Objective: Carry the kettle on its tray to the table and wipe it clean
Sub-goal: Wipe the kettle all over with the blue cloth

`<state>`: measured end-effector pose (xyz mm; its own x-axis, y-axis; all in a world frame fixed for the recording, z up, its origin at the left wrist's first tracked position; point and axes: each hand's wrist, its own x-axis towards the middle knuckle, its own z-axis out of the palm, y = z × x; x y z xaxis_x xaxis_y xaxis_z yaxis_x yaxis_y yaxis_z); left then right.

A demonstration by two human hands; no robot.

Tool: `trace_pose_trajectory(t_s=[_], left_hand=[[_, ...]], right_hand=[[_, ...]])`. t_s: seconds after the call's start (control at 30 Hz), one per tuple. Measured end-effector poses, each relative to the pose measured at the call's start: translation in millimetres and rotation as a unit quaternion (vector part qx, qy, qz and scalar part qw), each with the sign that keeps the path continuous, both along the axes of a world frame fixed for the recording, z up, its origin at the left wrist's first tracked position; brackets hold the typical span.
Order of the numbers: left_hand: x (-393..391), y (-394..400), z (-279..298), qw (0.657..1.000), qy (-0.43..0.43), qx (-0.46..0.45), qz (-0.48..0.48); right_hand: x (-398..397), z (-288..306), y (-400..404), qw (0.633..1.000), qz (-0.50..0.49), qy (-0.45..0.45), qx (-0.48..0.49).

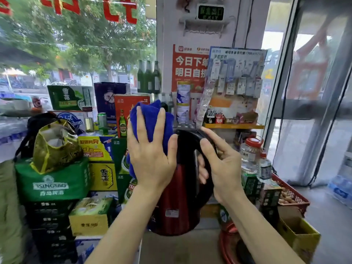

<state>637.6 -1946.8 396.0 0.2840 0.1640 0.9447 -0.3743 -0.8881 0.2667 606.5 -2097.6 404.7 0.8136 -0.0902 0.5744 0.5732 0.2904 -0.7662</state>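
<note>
The right hand (222,168) grips one red kettle (177,199) by its black handle (192,141), while the left hand (152,151) presses one blue cloth (150,119) against it.

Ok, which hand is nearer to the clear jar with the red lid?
Right. The right hand grips the kettle handle, just beside the jar. The left hand presses the blue cloth on the kettle's far side.

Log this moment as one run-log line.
step: wiping | left hand: presses blue cloth on kettle | right hand: grips handle
</note>
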Motion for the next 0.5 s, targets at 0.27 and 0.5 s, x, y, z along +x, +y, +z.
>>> trace_pose_trajectory(t_s=[0.27, 0.5], left_hand=[[5.5, 22.3, 37.2, 0.913, 0.271, 0.134, -0.275], [67.1, 19.1, 63.1, 0.845, 0.439, 0.062, -0.3]], right_hand=[[-15.6, -33.8, -3.7, 0.958, -0.155, -0.149, -0.187], [-25.6, -32.6, -21.3, 0.969, -0.177, -0.13, -0.109]])
